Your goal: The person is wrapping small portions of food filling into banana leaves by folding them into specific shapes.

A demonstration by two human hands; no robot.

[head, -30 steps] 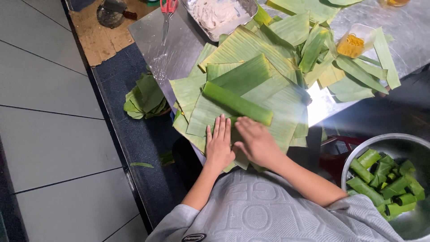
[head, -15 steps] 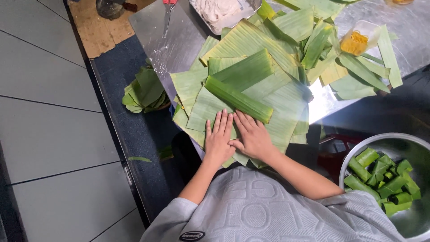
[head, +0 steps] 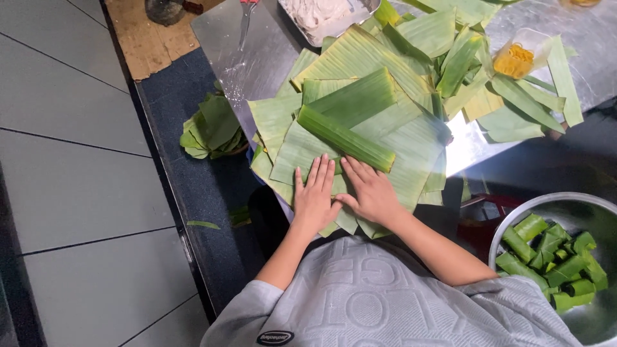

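Note:
My left hand (head: 315,196) and my right hand (head: 371,191) lie flat, side by side, fingers spread, on a banana leaf sheet (head: 411,144) at the near edge of the steel table (head: 257,64). Just beyond my fingertips lies a rolled banana leaf parcel (head: 345,138), long and green, set diagonally on the sheet. Neither hand grips anything. More flat leaf sheets (head: 360,58) are stacked under and behind the roll.
A metal bowl (head: 559,205) at lower right holds several rolled leaf parcels (head: 549,254). A tray of white filling (head: 321,13), a small container of yellow filling (head: 514,59) and cut leaf strips (head: 565,80) sit farther back. Leaf scraps (head: 209,128) lie on the floor at left.
Both hands stay pressed on the leaf; the rolled parcel lies a little farther from my fingertips. The view has shifted slightly.

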